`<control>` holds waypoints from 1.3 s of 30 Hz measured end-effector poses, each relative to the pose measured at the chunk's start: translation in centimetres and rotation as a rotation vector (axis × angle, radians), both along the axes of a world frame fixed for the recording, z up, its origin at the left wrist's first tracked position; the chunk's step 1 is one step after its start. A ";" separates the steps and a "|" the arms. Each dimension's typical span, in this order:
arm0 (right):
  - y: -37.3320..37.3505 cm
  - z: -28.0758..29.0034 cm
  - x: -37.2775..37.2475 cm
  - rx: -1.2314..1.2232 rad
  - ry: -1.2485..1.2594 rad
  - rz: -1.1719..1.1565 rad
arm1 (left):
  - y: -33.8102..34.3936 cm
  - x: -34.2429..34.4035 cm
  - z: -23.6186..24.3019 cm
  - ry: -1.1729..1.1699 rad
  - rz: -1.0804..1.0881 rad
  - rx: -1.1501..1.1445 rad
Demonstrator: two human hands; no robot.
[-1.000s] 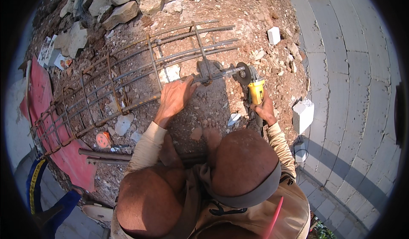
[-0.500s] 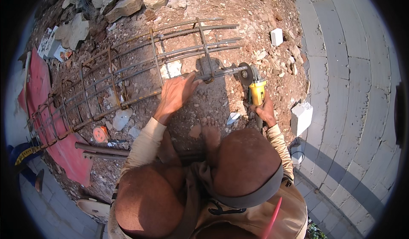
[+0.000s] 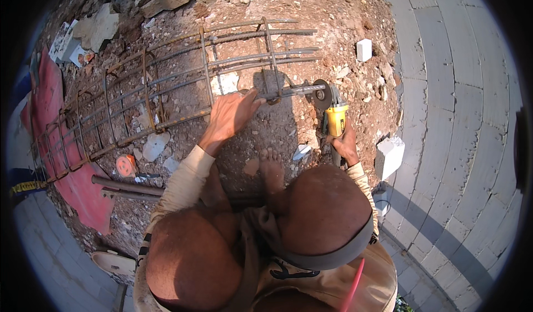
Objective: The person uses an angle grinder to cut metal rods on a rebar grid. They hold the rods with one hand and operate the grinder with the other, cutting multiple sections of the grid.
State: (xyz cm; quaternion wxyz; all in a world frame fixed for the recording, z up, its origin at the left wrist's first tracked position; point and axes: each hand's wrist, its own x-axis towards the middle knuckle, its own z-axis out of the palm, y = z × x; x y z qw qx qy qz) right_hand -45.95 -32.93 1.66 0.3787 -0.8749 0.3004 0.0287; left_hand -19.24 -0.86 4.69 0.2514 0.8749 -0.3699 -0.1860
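Observation:
A rusty rebar cage [image 3: 206,73] of long bars and square ties lies across the ground. My left hand [image 3: 229,116] is closed around its nearest long bar, close to the right end. My right hand [image 3: 345,144] grips a yellow angle grinder [image 3: 336,121] by its body. The grinder's dark cutting disc [image 3: 322,95] stands on edge at the tip of that same bar; whether it touches the steel or is spinning, I cannot tell. My bare foot [image 3: 272,170] rests on the soil between my two arms.
A grey block wall [image 3: 438,90] runs along the right, with a white block [image 3: 390,157] beside it. Large stones [image 3: 166,0] lie at the far left. Near the cage's left end are a red sheet [image 3: 83,195], an orange tape measure [image 3: 126,165] and metal pipes [image 3: 130,187].
The view has shifted slightly. Both hands keep their grips, and the grinder disc stays at the bar's tip.

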 end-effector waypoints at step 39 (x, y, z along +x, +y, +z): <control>0.8 1.4 0.2 -0.054 0.056 0.000 | 0.1 -0.4 0.3 0.094 0.024 0.011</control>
